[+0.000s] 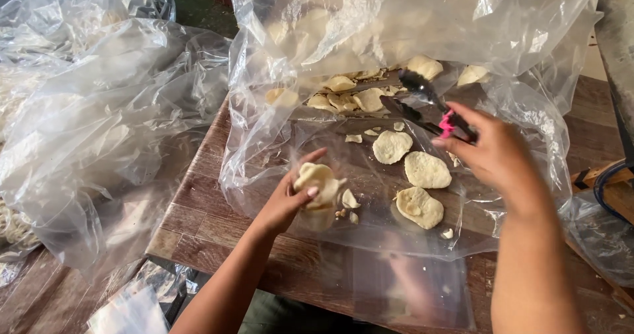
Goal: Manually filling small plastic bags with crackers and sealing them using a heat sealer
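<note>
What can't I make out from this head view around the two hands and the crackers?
- Pale round crackers deep in the big clear plastic bag: number hidden by glare and folds.
- Left hand: its stack of crackers hides the fingertips; the stack's count is unclear.
- Right hand: black metal tongs with pink grip are motion-blurred.
- Blue hose: cut by the right edge.

Surface: brown wood-plank table (pixel 198 225), bare at its near left corner.
Left side: large crumpled clear plastic bag (pixel 99 142), draped over the table's left edge.
Far left: second clear plastic bag (pixel 72 17), pale contents showing dimly through it.
Right edge: dark blue cable (pixel 611 179) beside a light wooden frame piece (pixel 594 174).
Near edge: small flat clear plastic pouches (pixel 409 288), lying on the table.
</note>
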